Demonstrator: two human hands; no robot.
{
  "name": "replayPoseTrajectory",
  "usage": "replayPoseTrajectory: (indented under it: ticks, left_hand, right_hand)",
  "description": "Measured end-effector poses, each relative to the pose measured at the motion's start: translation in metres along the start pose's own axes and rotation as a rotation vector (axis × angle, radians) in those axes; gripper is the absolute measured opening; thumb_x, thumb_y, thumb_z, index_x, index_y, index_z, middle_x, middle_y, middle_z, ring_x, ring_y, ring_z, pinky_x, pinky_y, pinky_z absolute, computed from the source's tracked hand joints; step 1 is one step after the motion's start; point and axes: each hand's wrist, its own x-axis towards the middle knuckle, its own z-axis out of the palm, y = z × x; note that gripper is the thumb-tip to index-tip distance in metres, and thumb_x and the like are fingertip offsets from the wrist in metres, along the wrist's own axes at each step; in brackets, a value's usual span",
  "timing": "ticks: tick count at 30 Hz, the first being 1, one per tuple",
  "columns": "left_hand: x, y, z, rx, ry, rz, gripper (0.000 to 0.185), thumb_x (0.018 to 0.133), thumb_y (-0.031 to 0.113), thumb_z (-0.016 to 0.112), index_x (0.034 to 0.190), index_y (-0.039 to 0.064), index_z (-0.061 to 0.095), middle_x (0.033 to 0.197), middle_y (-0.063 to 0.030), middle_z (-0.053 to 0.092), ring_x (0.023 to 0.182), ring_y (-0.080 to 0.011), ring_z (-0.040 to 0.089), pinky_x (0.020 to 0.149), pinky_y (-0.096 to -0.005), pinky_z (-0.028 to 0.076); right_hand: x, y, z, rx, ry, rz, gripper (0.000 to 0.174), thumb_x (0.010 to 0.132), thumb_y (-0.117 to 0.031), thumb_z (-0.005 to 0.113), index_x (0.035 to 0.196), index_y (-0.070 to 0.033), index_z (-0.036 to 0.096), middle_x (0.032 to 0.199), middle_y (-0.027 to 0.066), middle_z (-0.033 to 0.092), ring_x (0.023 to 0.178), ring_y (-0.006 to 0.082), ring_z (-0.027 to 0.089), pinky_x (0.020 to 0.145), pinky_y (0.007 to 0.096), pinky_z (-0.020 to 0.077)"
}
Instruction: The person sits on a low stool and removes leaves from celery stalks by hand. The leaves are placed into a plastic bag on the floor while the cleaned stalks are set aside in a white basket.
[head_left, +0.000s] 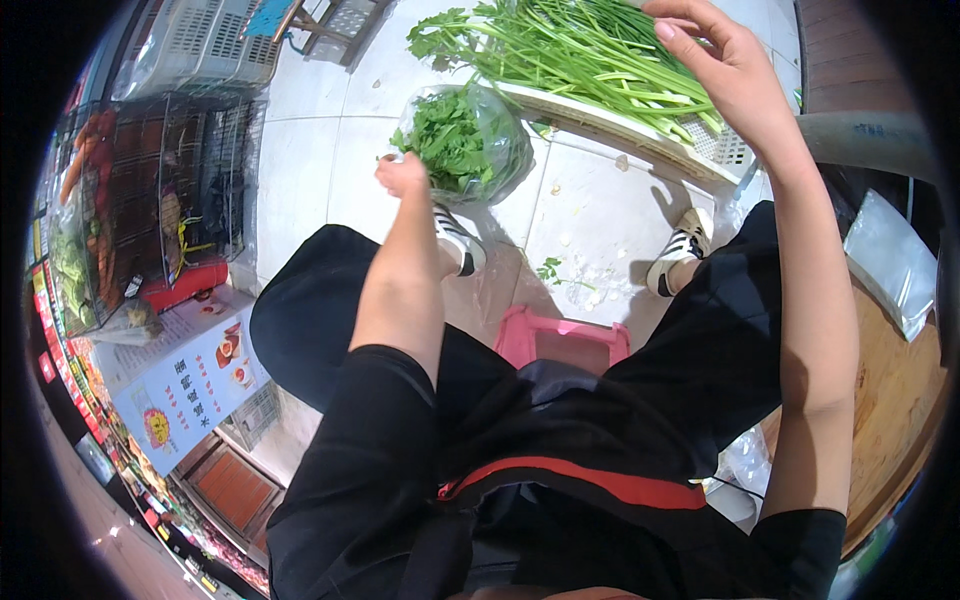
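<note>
My left hand (403, 175) has its fingers curled at the near-left rim of a clear plastic bag (514, 146) and appears to pinch it. Loose leafy greens (450, 131), like celery leaves, fill the bag, which sits on the floor in front of my left shoe. Over the right end of a white plastic basket (726, 154), my right hand (709, 49) hovers with thumb and fingers apart, and nothing shows in it. Long green celery stalks (600, 71) lie across that basket. Behind them are thinner, darker green stems (600, 22), partly cut off by the frame's top.
A pink plastic stool (562, 327) stands between my legs. Leaf scraps (553, 270) litter the white tiles. At left are a wire rack (161, 195) with vegetables, white crates (202, 49) and a printed sign (191, 386). A wooden table (896, 390) holding plastic bags (892, 262) is at right.
</note>
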Motion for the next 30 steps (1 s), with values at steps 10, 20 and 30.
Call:
replayPoseTrajectory:
  ticks: [10, 20, 30]
  left_hand:
    - [0.057, -0.015, 0.006, -0.079, -0.097, 0.123, 0.037, 0.077, 0.014, 0.063, 0.114, 0.010, 0.059, 0.090, -0.0138, 0.066, 0.092, -0.0301, 0.063, 0.087, -0.0416, 0.046]
    - [0.045, 0.015, -0.024, -0.689, 0.390, 0.131, 0.014, 0.087, 0.010, 0.050, 0.090, -0.001, 0.058, 0.091, -0.0178, 0.060, 0.080, -0.0303, 0.055, 0.076, -0.0407, 0.046]
    - [-0.016, 0.049, 0.015, -0.460, -0.495, 0.427, 0.042, 0.086, 0.028, 0.067, 0.109, -0.007, 0.064, 0.104, -0.0174, 0.068, 0.089, -0.0208, 0.062, 0.082, -0.0340, 0.049]
  right_hand:
    - [0.006, -0.003, -0.003, -0.110, -0.037, 0.013, 0.022, 0.092, -0.009, 0.060, 0.110, 0.004, 0.060, 0.099, 0.0070, 0.063, 0.091, 0.0129, 0.060, 0.082, 0.0274, 0.0492]
    - [0.007, 0.004, 0.003, -0.130, -0.059, -0.187, 0.022, 0.092, -0.010, 0.061, 0.108, 0.004, 0.062, 0.102, 0.0099, 0.065, 0.094, 0.0153, 0.062, 0.083, 0.0284, 0.0500]
    - [-0.006, 0.000, -0.007, -0.202, -0.037, -0.182, 0.020, 0.091, -0.009, 0.062, 0.106, 0.003, 0.063, 0.107, 0.0124, 0.064, 0.093, 0.0176, 0.063, 0.083, 0.0294, 0.0514]
